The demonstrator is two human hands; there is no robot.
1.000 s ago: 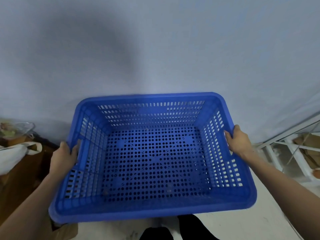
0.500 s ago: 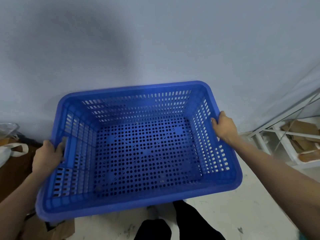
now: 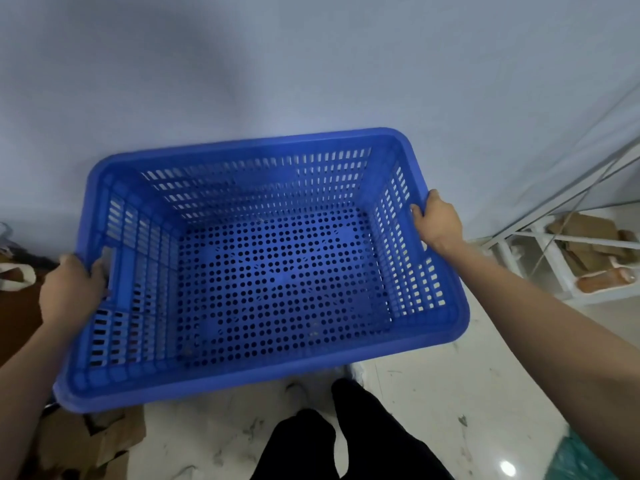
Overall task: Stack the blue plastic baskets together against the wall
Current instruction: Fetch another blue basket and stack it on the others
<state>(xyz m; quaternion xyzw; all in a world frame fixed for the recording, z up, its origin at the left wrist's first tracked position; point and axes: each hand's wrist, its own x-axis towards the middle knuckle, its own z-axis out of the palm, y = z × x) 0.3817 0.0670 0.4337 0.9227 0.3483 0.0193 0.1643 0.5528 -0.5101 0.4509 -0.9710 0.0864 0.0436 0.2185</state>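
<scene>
Both hands are locked onto the blue basket (image 3: pixel 277 271), the left hand (image 3: pixel 69 289) wrapped on the side rim with its thumb hooked into the handle slot, the right hand (image 3: pixel 438 221) clamped over the opposite rim, fingers curled inside and mostly out of sight. Whether the basket is carried free or resting on anything underneath, no telling: its base blocks the view straight down. It sits level between the two grips, far rim close to the pale wall (image 3: pixel 311 64), though contact there can't be confirmed. Inside the basket, nothing but perforated floor and slotted walls. Out beyond the right grip, a white metal rack (image 3: pixel 540 258) holds brown cardboard-looking pieces, blurred and partly cut by the frame edge. Beyond the left grip, a white bag (image 3: pixel 15 277) peeks in, mostly cropped, with dark brown material beside it. Below the left grip and under the near rim, crumpled cardboard (image 3: pixel 100 441) lies on the white marble floor (image 3: pixel 450 393). Dark trouser legs (image 3: pixel 346 438) show under the near rim, and a teal patch at the bottom corner is too blurred to name.
</scene>
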